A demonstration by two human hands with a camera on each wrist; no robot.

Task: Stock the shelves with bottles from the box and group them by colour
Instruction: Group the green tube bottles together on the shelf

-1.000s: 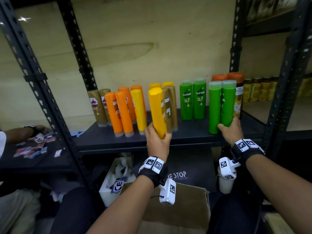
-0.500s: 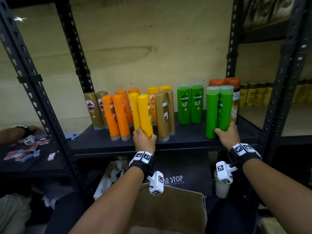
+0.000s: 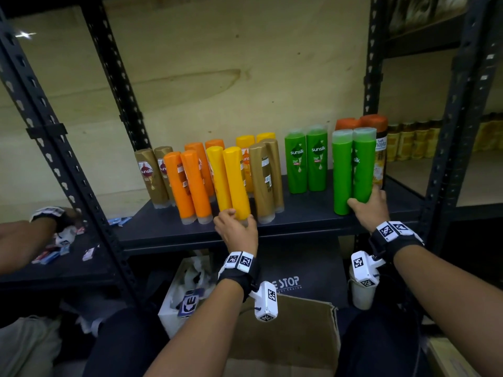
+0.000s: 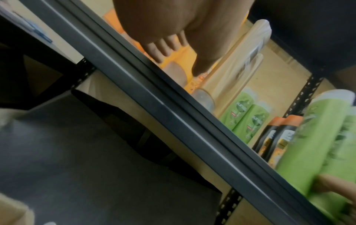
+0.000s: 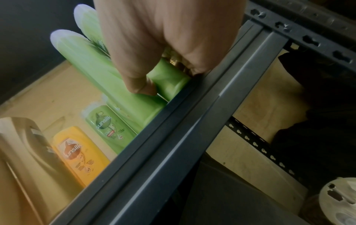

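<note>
Left hand [image 3: 236, 232] is down at the foot of a tall yellow plastic bottle [image 3: 236, 183], fingers curled round its clear cap end; from the wrist view the fingertips [image 4: 163, 50] lie against the yellow body and the thumb presses the other side. That bottle stands on the dark metal shelf [image 3: 299, 227], leaning a little, touching a second yellow bottle [image 3: 219, 179] just left of the grip. Two orange plastic bottles [image 3: 187, 186] stand further left of it, and two gold-brown bottles [image 3: 265, 180] stand immediately right of the hand.

Over to the right hand [image 3: 370, 210]: it wraps the base of two bright green plastic bottles [image 3: 353, 170], thumb across the front, fingers behind, the pair held together at the shelf's front lip. Two more green labelled bottles [image 3: 306, 159] stand behind and left of that grip; orange-capped bottles [image 3: 374, 123] stand behind it.

My read: this is the placing step, both hands seating bottles into their colour groups. Next calls for letting go cleanly without toppling the leaning yellow one, perhaps nudging the green pair back toward the labelled greens, then reaching down to the brown cardboard box [image 3: 285, 336] below the wrists for more. Its contents are hidden from here.
</note>
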